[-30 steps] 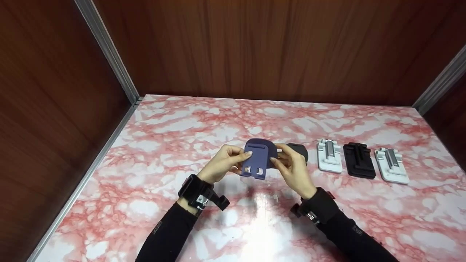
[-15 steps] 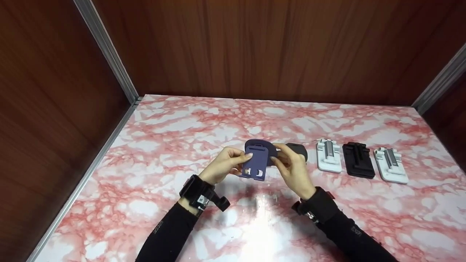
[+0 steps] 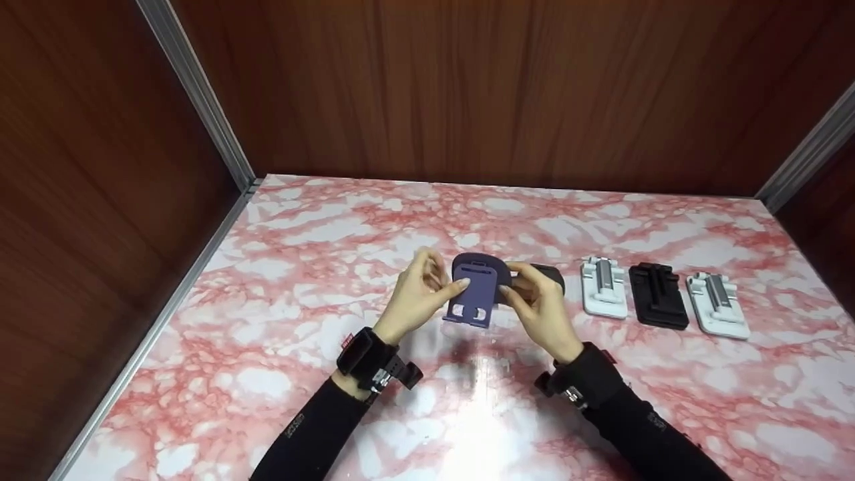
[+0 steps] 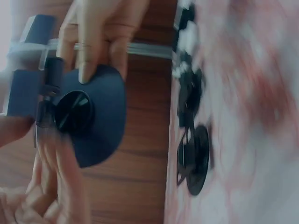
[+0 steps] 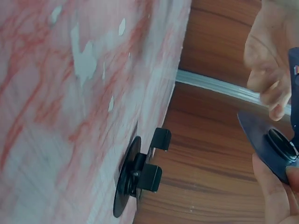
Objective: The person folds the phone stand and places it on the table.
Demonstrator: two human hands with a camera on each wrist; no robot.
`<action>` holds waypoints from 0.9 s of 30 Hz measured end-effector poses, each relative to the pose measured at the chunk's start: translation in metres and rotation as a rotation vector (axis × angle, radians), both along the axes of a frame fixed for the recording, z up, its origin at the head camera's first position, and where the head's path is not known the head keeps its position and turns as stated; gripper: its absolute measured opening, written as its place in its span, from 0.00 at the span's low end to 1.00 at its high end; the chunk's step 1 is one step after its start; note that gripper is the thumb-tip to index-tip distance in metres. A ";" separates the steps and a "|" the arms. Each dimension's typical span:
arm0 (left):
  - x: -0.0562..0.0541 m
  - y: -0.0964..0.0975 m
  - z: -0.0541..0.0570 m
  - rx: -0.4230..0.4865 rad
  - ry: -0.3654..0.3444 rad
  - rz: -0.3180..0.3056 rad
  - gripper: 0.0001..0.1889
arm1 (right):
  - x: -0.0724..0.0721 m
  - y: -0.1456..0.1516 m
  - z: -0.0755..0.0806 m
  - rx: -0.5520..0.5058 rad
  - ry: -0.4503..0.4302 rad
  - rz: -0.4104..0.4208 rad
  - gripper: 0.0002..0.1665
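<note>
Above the table I hold a dark purple-blue phone stand (image 3: 478, 290) with a flat slotted plate and a wide rounded base (image 4: 105, 121). My right hand (image 3: 542, 304) pinches the base at its right edge, thumb in front and fingers behind. The thumb of my left hand (image 3: 417, 294) touches the front of the plate, while the other fingers are lifted beside it, loosely bent. In the right wrist view those left fingers (image 5: 271, 86) stand apart from the base; the left wrist view shows them blurred. A black round-based phone stand (image 5: 133, 177) sits on the table behind my right hand.
To the right, a white folding phone stand (image 3: 604, 287), a black one (image 3: 658, 294) and another white one (image 3: 719, 304) lie in a row on the red-and-white marbled table (image 3: 320, 230). Brown wood-grain panels (image 3: 467, 93) enclose the back and sides.
My left fingers have come off from behind the plate and moved up, with the thumb still on its front. The right hand keeps its grip, almost unmoved.
</note>
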State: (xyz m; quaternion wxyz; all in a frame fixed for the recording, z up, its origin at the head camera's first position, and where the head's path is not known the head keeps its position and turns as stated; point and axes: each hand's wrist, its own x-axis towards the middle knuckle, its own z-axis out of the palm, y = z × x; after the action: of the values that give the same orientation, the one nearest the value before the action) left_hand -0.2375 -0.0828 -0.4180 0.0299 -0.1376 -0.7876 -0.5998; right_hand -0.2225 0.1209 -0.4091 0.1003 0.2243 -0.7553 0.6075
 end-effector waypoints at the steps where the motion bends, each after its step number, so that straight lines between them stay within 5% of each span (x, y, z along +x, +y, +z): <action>1: 0.000 0.000 0.000 -0.036 0.029 0.025 0.21 | -0.002 0.001 -0.002 -0.026 -0.025 0.015 0.18; 3: -0.002 -0.001 0.000 -0.056 0.040 0.017 0.27 | -0.006 0.002 -0.008 -0.075 -0.072 0.039 0.18; 6: -0.001 -0.002 0.003 0.027 -0.055 -0.084 0.29 | -0.011 0.004 -0.016 -0.151 -0.145 0.080 0.19; 10: -0.002 -0.001 0.001 0.142 -0.170 -0.203 0.25 | -0.014 0.007 -0.019 -0.215 -0.220 0.109 0.20; 14: -0.005 -0.001 -0.004 0.257 -0.220 -0.256 0.21 | -0.015 0.008 -0.019 -0.224 -0.276 0.124 0.21; 20: -0.005 0.001 -0.004 0.357 -0.281 -0.231 0.19 | -0.014 0.009 -0.015 -0.233 -0.375 0.171 0.21; 27: -0.005 0.003 -0.003 0.305 -0.281 -0.193 0.20 | -0.010 0.010 -0.011 -0.137 -0.463 0.156 0.32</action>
State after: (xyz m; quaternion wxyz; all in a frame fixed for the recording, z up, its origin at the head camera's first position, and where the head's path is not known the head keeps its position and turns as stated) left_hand -0.2425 -0.0801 -0.4208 -0.1173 -0.1214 -0.6674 -0.7253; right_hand -0.2328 0.1312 -0.4200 -0.1079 0.1294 -0.6957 0.6983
